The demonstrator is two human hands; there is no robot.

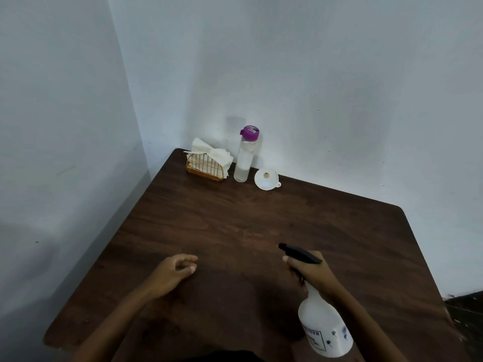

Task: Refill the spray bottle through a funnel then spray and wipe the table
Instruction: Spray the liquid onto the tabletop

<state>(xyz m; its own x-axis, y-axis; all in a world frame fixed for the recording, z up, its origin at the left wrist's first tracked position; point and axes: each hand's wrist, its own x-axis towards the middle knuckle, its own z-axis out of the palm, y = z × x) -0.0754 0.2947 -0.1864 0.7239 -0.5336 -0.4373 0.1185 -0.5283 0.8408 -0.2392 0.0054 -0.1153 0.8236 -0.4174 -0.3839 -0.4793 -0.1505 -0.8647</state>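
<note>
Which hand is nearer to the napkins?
Left. The left hand is nearly straight in front of the napkins; the right hand, gripping the spray bottle, is farther off to the right.

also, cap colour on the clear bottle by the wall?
Purple cap on the clear bottle, seen in the head view.

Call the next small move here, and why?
Probably squeeze the trigger. The right hand grips the spray bottle with its black head on and the nozzle aimed over the table. The funnel lies by the far wall and the purple-capped bottle is closed. The left hand holds nothing, free for a napkin afterwards.
</note>
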